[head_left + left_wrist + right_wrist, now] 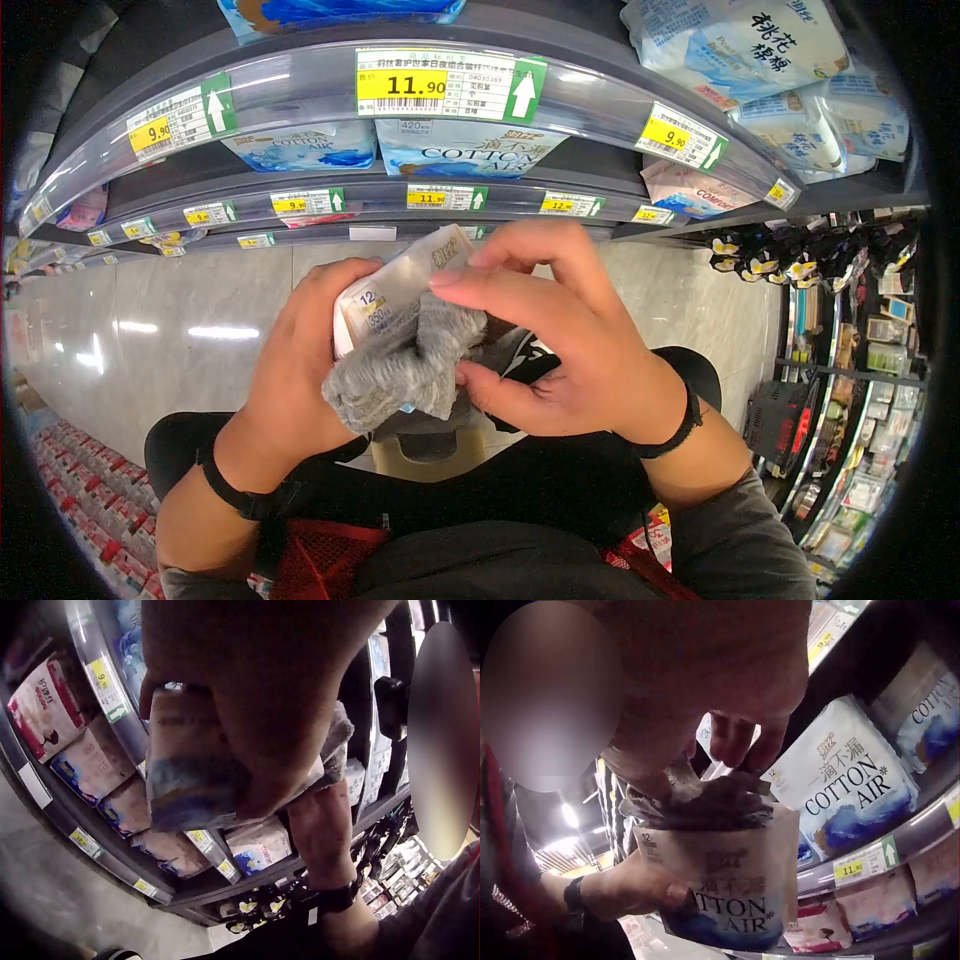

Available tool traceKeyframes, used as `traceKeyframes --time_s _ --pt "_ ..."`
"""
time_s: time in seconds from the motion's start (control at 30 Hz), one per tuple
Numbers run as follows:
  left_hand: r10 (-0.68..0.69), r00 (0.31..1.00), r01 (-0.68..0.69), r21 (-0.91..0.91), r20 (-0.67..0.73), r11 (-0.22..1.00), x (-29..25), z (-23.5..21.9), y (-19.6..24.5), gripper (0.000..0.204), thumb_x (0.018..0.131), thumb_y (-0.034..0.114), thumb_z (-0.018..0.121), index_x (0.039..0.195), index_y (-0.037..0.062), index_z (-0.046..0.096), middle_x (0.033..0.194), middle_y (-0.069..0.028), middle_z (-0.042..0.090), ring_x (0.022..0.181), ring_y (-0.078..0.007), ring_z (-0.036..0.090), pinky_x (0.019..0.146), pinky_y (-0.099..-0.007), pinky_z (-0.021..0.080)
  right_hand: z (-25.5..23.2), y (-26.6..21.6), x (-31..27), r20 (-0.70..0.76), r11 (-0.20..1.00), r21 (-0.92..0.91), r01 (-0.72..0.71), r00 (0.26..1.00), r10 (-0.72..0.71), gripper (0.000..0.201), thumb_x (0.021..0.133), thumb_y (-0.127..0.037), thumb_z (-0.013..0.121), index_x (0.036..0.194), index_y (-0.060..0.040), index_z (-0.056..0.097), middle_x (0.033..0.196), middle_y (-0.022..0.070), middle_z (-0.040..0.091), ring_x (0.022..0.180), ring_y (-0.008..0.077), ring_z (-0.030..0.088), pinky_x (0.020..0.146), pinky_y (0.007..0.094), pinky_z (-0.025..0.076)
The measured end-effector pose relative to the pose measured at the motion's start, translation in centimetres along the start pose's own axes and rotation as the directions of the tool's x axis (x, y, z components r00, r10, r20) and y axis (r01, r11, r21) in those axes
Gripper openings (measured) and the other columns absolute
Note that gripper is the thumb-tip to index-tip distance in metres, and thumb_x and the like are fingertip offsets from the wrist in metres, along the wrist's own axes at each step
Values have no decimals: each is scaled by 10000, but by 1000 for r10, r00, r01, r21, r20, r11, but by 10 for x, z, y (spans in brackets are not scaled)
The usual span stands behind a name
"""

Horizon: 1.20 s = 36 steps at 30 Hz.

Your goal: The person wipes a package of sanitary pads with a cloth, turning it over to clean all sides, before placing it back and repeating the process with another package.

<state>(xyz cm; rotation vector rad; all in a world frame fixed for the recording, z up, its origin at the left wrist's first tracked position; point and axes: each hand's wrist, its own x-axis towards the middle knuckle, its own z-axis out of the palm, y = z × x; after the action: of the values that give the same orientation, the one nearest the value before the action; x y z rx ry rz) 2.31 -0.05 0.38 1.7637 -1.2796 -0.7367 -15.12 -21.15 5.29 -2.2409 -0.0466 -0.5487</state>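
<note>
In the head view my left hand [285, 370] grips a white and blue pack of sanitary pads [390, 285], its narrow top tilted up toward me. "COTTON AIR" shows on the front of this pack [754, 904] in the right wrist view, with the left thumb across its lower left. A crumpled grey cloth [400, 370] lies over the edge of the pack. My right hand [590, 350] pinches the cloth between thumb and fingers, its fingertips reaching the pack's top. From the left wrist, the left hand covers much of the pack [191, 780].
Store shelves with clear price rails [580, 110] curve across in front. Similar packs [847, 780] stand on them, close to my right hand. Hanging goods [770, 255] and further shelves line the right side. Beneath my hands is a pale yellow object [470, 455] on the tiled floor.
</note>
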Motion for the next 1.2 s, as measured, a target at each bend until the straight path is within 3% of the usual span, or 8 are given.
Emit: traceKeyframes --time_s 0.23,0.4,0.5,0.7,0.8,0.9,1.03,1.2 --pt "-2 1000 1 23 30 1000 1 3 6 968 791 187 986 1523 17 375 1359 -134 626 1271 -245 653 1080 -385 523 -2 -4 5 123 998 -35 44 992 -40 526 801 -96 873 1312 -75 748 1325 164 645 1147 312 675 948 406 555" --pt "3 1000 -3 10 6 1000 3 7 8 909 808 201 982 1487 -2 414 1334 -138 661 1243 -235 671 1077 -385 522 -10 6 1 56 996 81 -47 998 42 362 868 -105 858 1197 -30 727 1246 169 696 1119 301 690 967 405 543" --pt "7 993 -12 -42 -114 999 1 19 -2 873 730 269 996 1434 19 544 1275 -226 669 1174 -422 690 994 -468 561 -10 11 1 -35 955 287 -78 995 91 320 873 -5 786 1177 2 686 1164 158 691 1068 286 688 934 380 540" --pt "-30 996 28 -33 -83 999 3 14 5 888 717 253 993 1437 10 533 1289 -231 666 1170 -423 689 995 -464 560 -14 16 -8 -100 885 454 -99 982 161 325 941 26 714 1253 16 624 1168 121 706 1050 190 685 909 358 554" --pt "-55 997 51 85 45 995 4 8 7 1009 751 166 1004 1521 -31 382 1378 -182 669 1262 -261 693 1072 -396 554 -14 0 -4 -109 735 641 -222 921 374 320 970 -144 750 1220 6 618 1152 109 677 1030 167 653 924 332 529" --pt "-48 998 44 99 35 994 3 8 7 1029 743 158 1008 1526 -31 367 1374 -185 664 1264 -261 693 1080 -395 553 -17 -8 1 -134 645 723 -245 867 480 339 966 -209 777 1186 -4 619 1116 89 647 990 151 621 908 301 503" --pt "-44 999 42 80 28 996 4 9 4 1018 741 165 1010 1520 -19 381 1348 -182 669 1245 -260 699 1060 -389 558 -18 2 -3 -228 764 615 -193 884 407 321 953 -71 759 1233 7 623 1114 66 681 992 143 670 889 308 543" --pt "-75 997 75 29 17 997 4 10 5 992 750 187 1006 1509 -12 400 1332 -177 673 1207 -257 707 1039 -387 560 -25 7 -1 -134 985 120 -124 981 139 309 837 -33 841 1110 8 702 917 92 668 806 218 649 723 357 509"
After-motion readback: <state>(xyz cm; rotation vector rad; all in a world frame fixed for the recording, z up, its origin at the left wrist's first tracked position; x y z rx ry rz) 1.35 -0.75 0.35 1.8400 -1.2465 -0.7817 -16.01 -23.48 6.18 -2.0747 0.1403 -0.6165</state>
